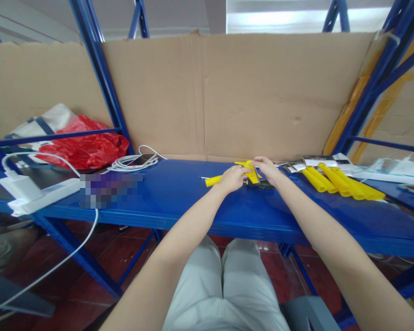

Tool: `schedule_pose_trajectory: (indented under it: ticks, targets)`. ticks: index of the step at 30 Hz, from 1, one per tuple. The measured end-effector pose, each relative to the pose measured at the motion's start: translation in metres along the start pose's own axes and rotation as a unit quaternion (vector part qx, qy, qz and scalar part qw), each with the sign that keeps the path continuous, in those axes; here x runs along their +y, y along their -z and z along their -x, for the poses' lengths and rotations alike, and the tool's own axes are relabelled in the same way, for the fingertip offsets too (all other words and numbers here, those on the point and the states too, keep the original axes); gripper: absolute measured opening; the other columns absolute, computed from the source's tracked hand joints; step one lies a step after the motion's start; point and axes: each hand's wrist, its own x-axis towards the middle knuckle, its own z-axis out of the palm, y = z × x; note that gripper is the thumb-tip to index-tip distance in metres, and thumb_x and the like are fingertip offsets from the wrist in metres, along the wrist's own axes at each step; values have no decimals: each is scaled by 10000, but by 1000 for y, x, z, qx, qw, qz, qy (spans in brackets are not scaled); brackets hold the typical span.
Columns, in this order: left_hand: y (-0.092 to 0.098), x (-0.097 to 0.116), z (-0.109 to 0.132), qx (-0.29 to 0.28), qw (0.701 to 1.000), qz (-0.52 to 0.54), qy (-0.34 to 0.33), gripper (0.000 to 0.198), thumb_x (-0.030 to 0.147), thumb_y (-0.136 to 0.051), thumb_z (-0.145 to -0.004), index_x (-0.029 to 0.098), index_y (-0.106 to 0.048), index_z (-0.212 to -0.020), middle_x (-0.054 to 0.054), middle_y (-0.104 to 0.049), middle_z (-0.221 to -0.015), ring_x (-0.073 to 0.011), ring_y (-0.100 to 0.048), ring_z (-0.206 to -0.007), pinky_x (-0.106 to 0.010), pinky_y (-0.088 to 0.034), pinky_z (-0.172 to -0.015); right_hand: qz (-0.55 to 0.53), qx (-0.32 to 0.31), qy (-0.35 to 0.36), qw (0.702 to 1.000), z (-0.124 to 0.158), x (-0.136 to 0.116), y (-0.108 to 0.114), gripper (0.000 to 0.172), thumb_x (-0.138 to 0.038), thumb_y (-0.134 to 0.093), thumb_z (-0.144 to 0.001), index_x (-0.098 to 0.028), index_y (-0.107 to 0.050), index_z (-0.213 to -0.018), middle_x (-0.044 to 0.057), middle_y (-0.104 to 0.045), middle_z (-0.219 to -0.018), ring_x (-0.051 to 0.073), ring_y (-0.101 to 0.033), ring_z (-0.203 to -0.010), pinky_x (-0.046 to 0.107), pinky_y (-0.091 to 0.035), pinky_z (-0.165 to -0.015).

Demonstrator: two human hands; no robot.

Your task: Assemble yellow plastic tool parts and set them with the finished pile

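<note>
Near the back of the blue shelf, my left hand is closed on a yellow plastic piece with several flat projections. My right hand has its fingers closed at the right upper side of the same piece. A yellow tube lies just left of my left hand, beside a thin metal rod. Under and right of the yellow piece is a black object, partly hidden by my hands.
Several yellow tubes lie at the right by packets and a white power strip. At the left are a red plastic bag, a coiled white cable and another power strip. Cardboard stands behind.
</note>
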Motion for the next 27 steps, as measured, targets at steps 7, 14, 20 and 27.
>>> schedule_pose_trajectory:
  ticks: [7, 14, 20, 27]
  targets:
    - [2, -2, 1, 13, 999, 33, 32, 283, 118, -536, -911, 190, -607, -1175, -103, -663, -1278, -237, -600, -1206, -354, -452, -1028, 23, -128, -57, 990, 8, -9, 8, 134, -241, -742, -746, -153, -677, -670, 77, -730, -818, 159, -642, -795, 238, -468, -716]
    - [8, 5, 5, -47, 994, -11, 95, 535, 215, -498, -955, 190, -367, -1473, -131, -607, -1373, -262, -597, -1237, -373, -468, -1006, 38, -113, -41, 992, 7, -7, 6, 136, -223, -761, -720, -146, -686, -636, 55, -703, -713, 130, -586, -671, 227, -443, -647]
    - [11, 4, 7, -74, 990, -59, 103, 556, 257, -505, -957, 244, -382, -1499, -101, -644, -1329, -262, -623, -1204, -370, -479, -994, 38, -128, -33, 990, 9, -3, 5, 126, -207, -746, -713, -152, -673, -627, 34, -674, -677, 131, -571, -668, 240, -440, -679]
    - [14, 5, 6, -27, 992, -47, 118, 542, 262, -479, -970, 245, -389, -1504, -100, -622, -1359, -246, -608, -1223, -355, -467, -1010, 25, -60, -8, 998, -13, 10, 18, 176, -276, -580, -856, -164, -714, -834, 91, -737, -987, 183, -647, -937, 314, -477, -844]
